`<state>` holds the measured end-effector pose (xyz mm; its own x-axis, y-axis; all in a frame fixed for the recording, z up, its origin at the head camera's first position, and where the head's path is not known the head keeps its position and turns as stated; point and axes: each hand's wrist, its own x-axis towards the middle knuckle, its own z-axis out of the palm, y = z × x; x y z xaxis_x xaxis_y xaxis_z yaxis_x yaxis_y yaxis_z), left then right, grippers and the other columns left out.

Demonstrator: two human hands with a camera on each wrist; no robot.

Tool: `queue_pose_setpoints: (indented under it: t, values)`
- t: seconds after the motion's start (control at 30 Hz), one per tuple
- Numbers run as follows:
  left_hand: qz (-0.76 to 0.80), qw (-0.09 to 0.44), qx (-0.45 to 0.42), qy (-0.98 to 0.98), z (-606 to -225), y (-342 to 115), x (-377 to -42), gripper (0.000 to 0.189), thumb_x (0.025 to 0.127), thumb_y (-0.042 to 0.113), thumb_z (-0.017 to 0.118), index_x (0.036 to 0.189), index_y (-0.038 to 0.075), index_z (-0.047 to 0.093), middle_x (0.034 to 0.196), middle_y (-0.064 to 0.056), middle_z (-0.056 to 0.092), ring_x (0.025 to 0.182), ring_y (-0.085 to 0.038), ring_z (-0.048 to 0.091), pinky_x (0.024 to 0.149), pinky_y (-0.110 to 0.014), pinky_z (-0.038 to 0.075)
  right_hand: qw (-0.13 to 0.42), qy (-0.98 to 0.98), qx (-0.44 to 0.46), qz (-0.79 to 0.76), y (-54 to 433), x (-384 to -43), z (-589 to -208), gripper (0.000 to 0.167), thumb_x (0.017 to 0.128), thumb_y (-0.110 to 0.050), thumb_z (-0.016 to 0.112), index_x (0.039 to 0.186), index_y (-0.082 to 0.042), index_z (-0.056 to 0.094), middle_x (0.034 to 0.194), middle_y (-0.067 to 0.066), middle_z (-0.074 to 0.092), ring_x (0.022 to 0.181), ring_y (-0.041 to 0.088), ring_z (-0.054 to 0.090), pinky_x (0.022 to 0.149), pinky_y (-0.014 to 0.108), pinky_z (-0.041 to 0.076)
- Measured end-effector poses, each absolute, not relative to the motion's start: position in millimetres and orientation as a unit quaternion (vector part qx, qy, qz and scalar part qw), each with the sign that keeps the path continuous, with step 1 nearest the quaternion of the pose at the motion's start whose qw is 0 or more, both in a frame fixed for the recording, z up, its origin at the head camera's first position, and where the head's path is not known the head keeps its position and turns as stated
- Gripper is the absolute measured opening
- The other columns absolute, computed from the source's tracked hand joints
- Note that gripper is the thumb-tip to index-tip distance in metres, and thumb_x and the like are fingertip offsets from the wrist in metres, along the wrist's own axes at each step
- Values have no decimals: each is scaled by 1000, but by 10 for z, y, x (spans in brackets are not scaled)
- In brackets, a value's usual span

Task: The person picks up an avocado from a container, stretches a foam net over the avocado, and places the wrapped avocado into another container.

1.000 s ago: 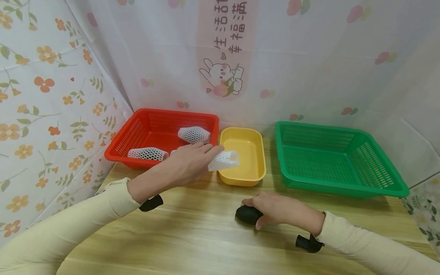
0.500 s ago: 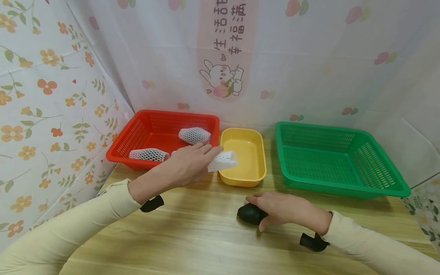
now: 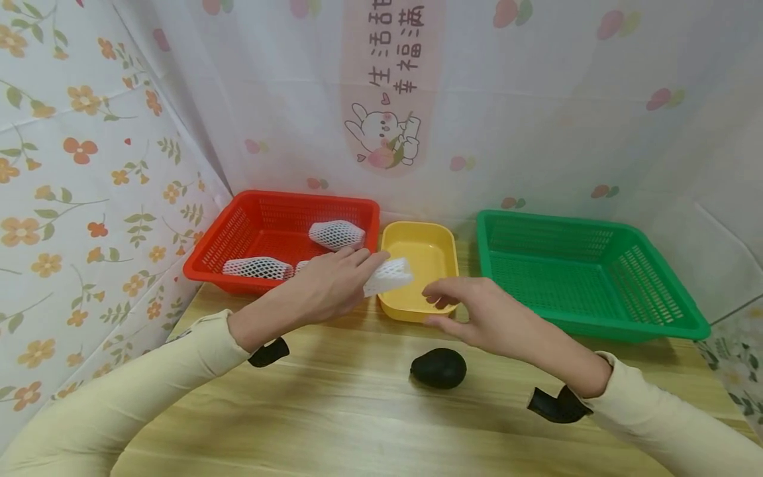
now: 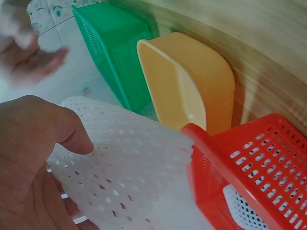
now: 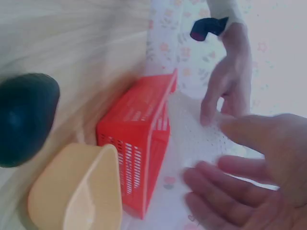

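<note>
My left hand (image 3: 324, 285) pinches a white foam fruit net (image 3: 392, 274) between thumb and fingers, above the gap between the red basket and the yellow bin. In the left wrist view the net (image 4: 120, 158) looks hollow and slack. My right hand (image 3: 489, 311) is in the air with nothing in it, fingers loosely bent and thumb apart, near the yellow bin's front right corner. Below it, a dark pear-shaped avocado (image 3: 438, 368) lies bare on the table, untouched. The right wrist view shows the avocado (image 5: 26, 117) blurred at its left edge.
At the back left stands a red basket (image 3: 238, 286) holding net-wrapped pieces (image 3: 336, 234), one partly hidden by my left hand. A yellow bin (image 3: 417, 316) stands in the middle, a green basket (image 3: 554, 324) to the right. Patterned cloth (image 3: 286, 119) hangs behind.
My right hand has let go of the avocado and lifted away toward the yellow bin. The avocado stays on the table. My left hand keeps the net in nearly the same place.
</note>
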<state>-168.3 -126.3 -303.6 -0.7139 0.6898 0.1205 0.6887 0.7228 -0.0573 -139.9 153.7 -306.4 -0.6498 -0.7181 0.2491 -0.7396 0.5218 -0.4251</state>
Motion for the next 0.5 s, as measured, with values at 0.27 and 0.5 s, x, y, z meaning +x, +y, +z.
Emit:
queue_pose_setpoints:
  t: [0.27,0.5]
  values:
    - [4,63,-377,-924,-2999,-1177,-1720,74,88,19,78,151,9,39,127,-9,60,113,-26,58,93,-39,53,183,-822,406,356,1475,-1499,-3006,38,83,-1,84,116,-3,67,110,3,69,96,14,67,80,29,57]
    - [13,67,-378,-923,-2989,-1106,-1739,73,90,21,77,150,9,38,124,-9,60,104,-25,58,89,-36,55,233,-794,401,393,1436,-1571,-2997,41,79,0,86,115,-3,65,108,2,68,97,17,66,82,32,57]
